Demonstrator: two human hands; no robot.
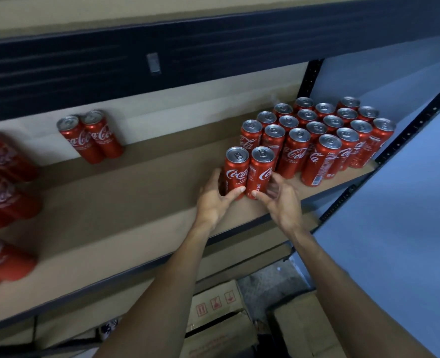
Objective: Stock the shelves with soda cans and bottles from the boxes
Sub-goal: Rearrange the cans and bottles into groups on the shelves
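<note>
Two hands (213, 200) (282, 202) grip two cans (235, 174) (260, 174)

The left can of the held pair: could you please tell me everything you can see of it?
The left can is slim, red, metal by its look, with white Coca-Cola script and a silver top, tab unopened. It stands upright near the front of the brown shelf, beside the right can, seemingly touching it. The left grip, a bare hand, holds its lower part, thumb across the front. The can block stands behind, to the right.
</note>
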